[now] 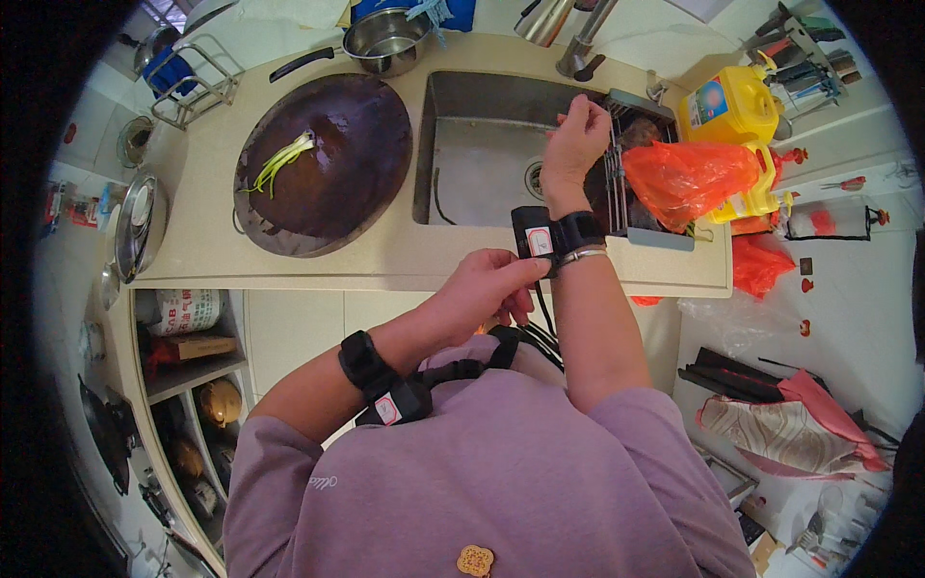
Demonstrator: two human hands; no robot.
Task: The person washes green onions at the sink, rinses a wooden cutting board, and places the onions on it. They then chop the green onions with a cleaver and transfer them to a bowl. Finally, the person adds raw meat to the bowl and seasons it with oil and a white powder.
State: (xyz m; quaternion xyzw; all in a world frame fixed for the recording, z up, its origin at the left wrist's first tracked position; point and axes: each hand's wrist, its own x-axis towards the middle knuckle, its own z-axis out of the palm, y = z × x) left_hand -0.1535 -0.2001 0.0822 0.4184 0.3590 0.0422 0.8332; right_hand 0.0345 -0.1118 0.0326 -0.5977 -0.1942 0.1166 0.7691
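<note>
My left hand point(498, 282) grips the lower edge of a black strapped device point(536, 235) on my right wrist, its thumb on the edge near a cable. Raised over the right side of the steel sink point(477, 173), my right hand point(576, 144) has loosely bent fingers and nothing visible in it. A similar black device point(394, 401) is strapped to my left forearm. Left of the sink lies a round dark chopping board point(347, 195) with a small bunch of spring onions point(285, 160) on it. The fingers under my left hand are partly hidden.
A steel saucepan point(386, 43) stands behind the board, and a faucet point(582, 50) rises behind the sink. Right of my right hand are a rack point(661, 240), a red plastic bag point(686, 180) and yellow jugs point(730, 105). A lidded pot point(141, 224) stands at the far left.
</note>
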